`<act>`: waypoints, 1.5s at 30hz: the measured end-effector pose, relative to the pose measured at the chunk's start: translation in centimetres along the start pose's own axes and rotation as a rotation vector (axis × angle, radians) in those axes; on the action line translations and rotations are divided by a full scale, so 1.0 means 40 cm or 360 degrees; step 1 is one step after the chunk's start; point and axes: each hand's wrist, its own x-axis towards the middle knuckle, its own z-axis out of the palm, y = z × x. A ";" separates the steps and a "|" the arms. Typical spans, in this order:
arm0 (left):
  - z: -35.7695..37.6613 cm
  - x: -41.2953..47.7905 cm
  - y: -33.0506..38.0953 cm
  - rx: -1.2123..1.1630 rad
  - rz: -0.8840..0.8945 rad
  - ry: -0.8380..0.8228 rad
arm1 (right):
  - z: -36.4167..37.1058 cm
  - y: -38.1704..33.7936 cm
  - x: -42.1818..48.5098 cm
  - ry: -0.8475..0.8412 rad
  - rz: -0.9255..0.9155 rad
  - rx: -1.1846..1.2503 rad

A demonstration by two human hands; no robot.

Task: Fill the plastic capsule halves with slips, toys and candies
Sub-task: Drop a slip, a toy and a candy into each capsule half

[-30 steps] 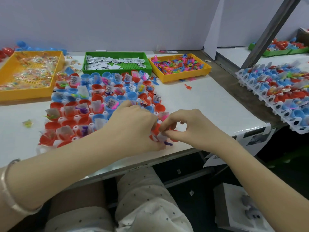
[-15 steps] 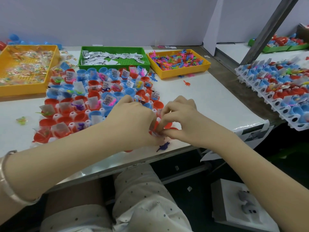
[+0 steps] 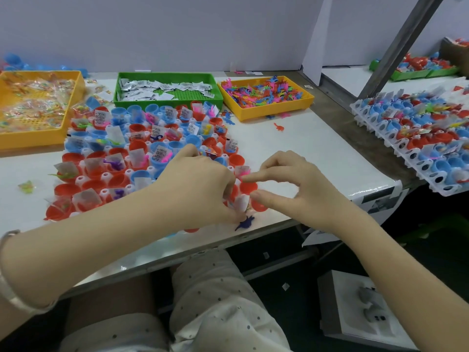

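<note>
Across the bench [image 3: 299, 153] sits a rack [image 3: 106, 176] of red and blue halves [image 3: 68, 189], many holding slips and toys. Both forearms reach in from the near edge, and the hands meet at the rack's near right corner. The left hand [image 3: 200, 191] lies knuckles-up with fingers curled down, its grip closed on a white slip [image 3: 240, 202] standing in a red half. The right hand [image 3: 299, 191] hovers just beside it, index finger [image 3: 253, 177] stretched leftward, thumb apart below, grip open and holding nothing. A purple toy [image 3: 245, 223] lies on the bench by the left thumb.
</note>
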 end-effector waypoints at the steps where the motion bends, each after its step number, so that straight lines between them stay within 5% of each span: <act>1: 0.000 -0.002 0.000 -0.0030 0.0008 0.0022 | 0.001 0.000 -0.020 0.0167 -0.0067 0.0011; 4: 0.009 -0.010 -0.003 -0.0063 0.0022 0.0150 | 0.043 0.000 -0.096 0.0407 -0.0362 -0.0305; 10: 0.017 -0.008 -0.010 -0.0083 0.0024 0.0140 | 0.156 0.015 -0.151 0.0088 -0.0464 -0.0880; 17: 0.009 -0.008 -0.006 -0.0063 0.0019 0.0103 | 0.146 0.014 -0.143 0.0233 -0.0513 -0.0750; 23: 0.010 -0.009 -0.008 -0.0107 0.0043 0.0123 | 0.100 -0.039 -0.132 0.0763 -0.0238 0.0082; 35: 0.012 -0.016 -0.004 -0.0095 0.0007 0.0197 | 0.067 0.002 -0.025 0.0103 -0.0281 -0.0377; 45: 0.013 -0.022 -0.002 -0.0113 -0.0087 0.0257 | 0.045 -0.018 0.001 -0.0096 -0.0068 -0.0145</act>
